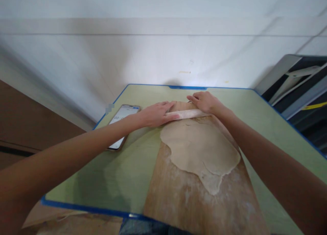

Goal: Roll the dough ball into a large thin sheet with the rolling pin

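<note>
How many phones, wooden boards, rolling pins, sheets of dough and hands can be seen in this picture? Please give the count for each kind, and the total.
Phone: 1
Wooden board: 1
Rolling pin: 1
Sheet of dough: 1
Hands: 2 (left hand, right hand)
Total: 6

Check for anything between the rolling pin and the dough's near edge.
Nothing visible but the dough itself, spread on the wooden board. The left hand and right hand are at the rolling pin, and the phone lies left of the board.
</note>
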A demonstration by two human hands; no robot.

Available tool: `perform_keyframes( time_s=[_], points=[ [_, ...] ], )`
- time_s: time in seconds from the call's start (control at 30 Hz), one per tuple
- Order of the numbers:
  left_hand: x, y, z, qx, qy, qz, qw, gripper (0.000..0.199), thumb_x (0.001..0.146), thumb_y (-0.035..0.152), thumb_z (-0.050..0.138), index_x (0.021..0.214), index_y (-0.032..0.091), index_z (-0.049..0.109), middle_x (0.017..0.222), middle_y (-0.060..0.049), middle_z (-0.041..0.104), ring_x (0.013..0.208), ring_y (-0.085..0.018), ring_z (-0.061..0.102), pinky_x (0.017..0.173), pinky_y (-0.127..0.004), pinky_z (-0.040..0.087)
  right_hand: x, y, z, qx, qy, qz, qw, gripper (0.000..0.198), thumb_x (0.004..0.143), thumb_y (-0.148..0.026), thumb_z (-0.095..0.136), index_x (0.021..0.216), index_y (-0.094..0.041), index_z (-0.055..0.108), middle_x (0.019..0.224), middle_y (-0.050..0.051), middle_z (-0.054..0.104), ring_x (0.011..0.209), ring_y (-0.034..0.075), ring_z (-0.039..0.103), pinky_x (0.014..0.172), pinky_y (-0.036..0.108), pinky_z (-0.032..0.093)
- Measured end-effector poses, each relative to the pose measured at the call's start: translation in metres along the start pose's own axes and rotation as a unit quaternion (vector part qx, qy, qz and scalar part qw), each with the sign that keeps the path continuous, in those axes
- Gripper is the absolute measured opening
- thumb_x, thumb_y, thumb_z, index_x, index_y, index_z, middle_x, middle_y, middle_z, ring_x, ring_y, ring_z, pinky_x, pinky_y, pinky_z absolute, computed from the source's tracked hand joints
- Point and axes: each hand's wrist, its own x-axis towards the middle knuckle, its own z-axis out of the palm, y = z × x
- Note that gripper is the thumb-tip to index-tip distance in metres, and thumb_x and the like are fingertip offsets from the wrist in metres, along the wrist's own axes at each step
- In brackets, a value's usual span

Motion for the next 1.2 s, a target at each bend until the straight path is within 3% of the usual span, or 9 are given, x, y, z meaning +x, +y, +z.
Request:
perform_keyframes(
  time_s=[0.2,0.33,0.5,0.67,0.8,0.97,1.2],
  points=[
    [-0.010,0.011,0.001,0.040,0.042,-0.010,0.998,0.069,0.090,0.059,0.020,0.140,0.012,0.027,0.142,-0.016,0.039,0.130,-0.025,0.037,0.103,-0.035,0.030,-0.024,-0.003,-0.001,-0.005,-0.021,0.006,1.000,0.049,0.090,-0.042,0.025,0.110,-0.017,0.062,0.121,0.013,0.060,0.109,0.026,0.055,0.084,0.038,0.042],
    [-0.026,0.024,0.000,0.073,0.057,-0.009,0.996,0.067,0.089,0.062,0.020,0.137,0.016,0.031,0.139,-0.016,0.043,0.127,-0.026,0.042,0.098,-0.037,0.036,-0.056,-0.004,-0.003,-0.001,-0.017,-0.004,1.000,0.048,0.093,-0.039,0.020,0.120,-0.023,0.056,0.131,0.007,0.054,0.116,0.023,0.051,0.093,0.040,0.039],
    [-0.055,0.042,0.007,0.102,0.062,0.047,0.992,0.073,0.087,0.065,0.022,0.133,0.009,0.034,0.135,-0.021,0.045,0.122,-0.028,0.047,0.094,-0.035,0.039,-0.100,-0.010,-0.010,-0.022,-0.004,-0.022,1.000,0.052,0.094,-0.041,0.015,0.111,-0.024,0.062,0.128,0.005,0.058,0.114,0.021,0.054,0.093,0.037,0.040],
    [-0.078,0.057,0.017,0.170,0.090,0.046,0.980,0.079,0.086,0.066,0.024,0.137,0.006,0.028,0.141,-0.026,0.035,0.126,-0.032,0.041,0.100,-0.039,0.033,-0.124,-0.009,-0.010,-0.031,0.026,-0.082,0.996,0.051,0.095,-0.040,0.018,0.114,-0.019,0.061,0.125,0.007,0.059,0.113,0.023,0.055,0.093,0.038,0.041],
    [-0.079,0.060,0.022,0.184,0.106,0.030,0.977,0.076,0.087,0.063,0.027,0.135,0.005,0.033,0.140,-0.027,0.036,0.124,-0.033,0.043,0.099,-0.041,0.033,-0.123,-0.006,-0.002,-0.034,0.056,-0.095,0.993,0.050,0.095,-0.037,0.020,0.121,-0.015,0.057,0.128,0.007,0.057,0.124,0.023,0.045,0.101,0.039,0.035],
    [-0.062,0.052,0.021,0.167,0.124,0.016,0.978,0.070,0.089,0.062,0.023,0.132,0.009,0.036,0.141,-0.023,0.037,0.124,-0.030,0.044,0.097,-0.039,0.036,-0.108,-0.009,0.001,-0.032,0.050,-0.053,0.997,0.051,0.095,-0.037,0.018,0.127,-0.017,0.053,0.134,0.006,0.051,0.128,0.023,0.040,0.104,0.041,0.032],
    [-0.032,0.036,0.010,0.103,0.099,-0.031,0.989,0.061,0.091,0.059,0.017,0.132,0.020,0.039,0.124,-0.010,0.057,0.103,-0.026,0.060,0.080,-0.036,0.047,-0.074,-0.011,-0.002,-0.027,0.005,0.002,1.000,0.051,0.095,-0.036,0.015,0.132,-0.024,0.048,0.138,0.003,0.047,0.126,0.021,0.043,0.103,0.041,0.033]
  ],
)
